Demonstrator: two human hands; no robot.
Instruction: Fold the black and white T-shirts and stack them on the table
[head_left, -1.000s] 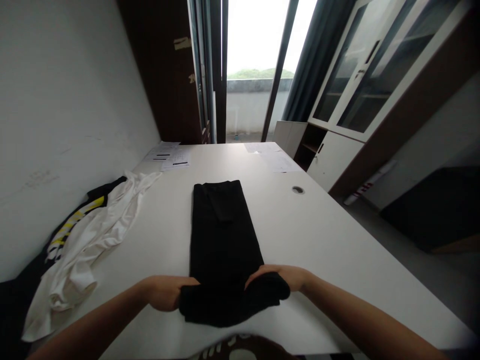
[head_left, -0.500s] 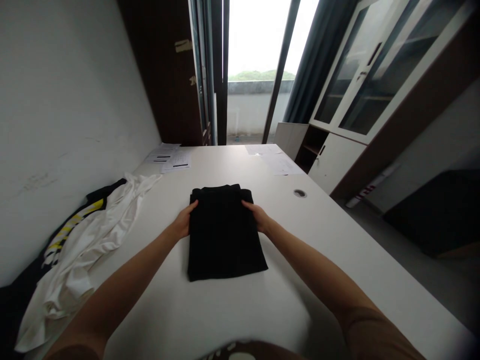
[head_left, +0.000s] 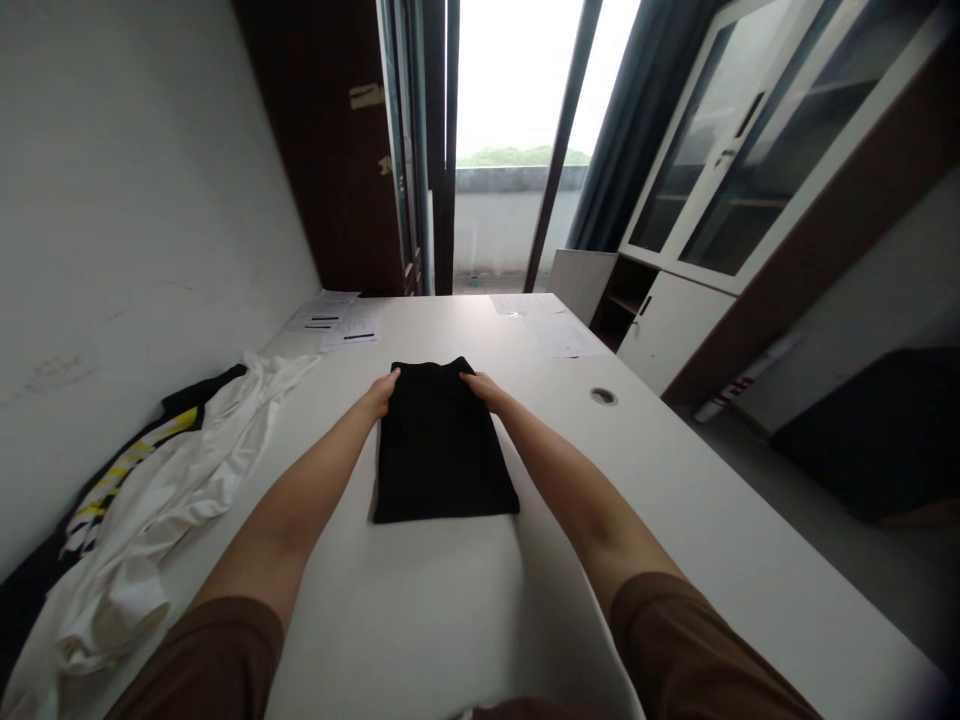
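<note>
Your left hand [head_left: 382, 391] and right hand [head_left: 481, 388] pinch the black cloth [head_left: 444, 445] at its far corners; pull evenly, edges square.

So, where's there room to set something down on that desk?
The right of the desk, between the right arm, the hole and the desk's edge. Another bare patch lies beyond the black cloth, between the two groups of papers. It's crowded on the left, where white cloth lies along the wall, and at the black cloth's far corners, where the fingers grip.
</note>
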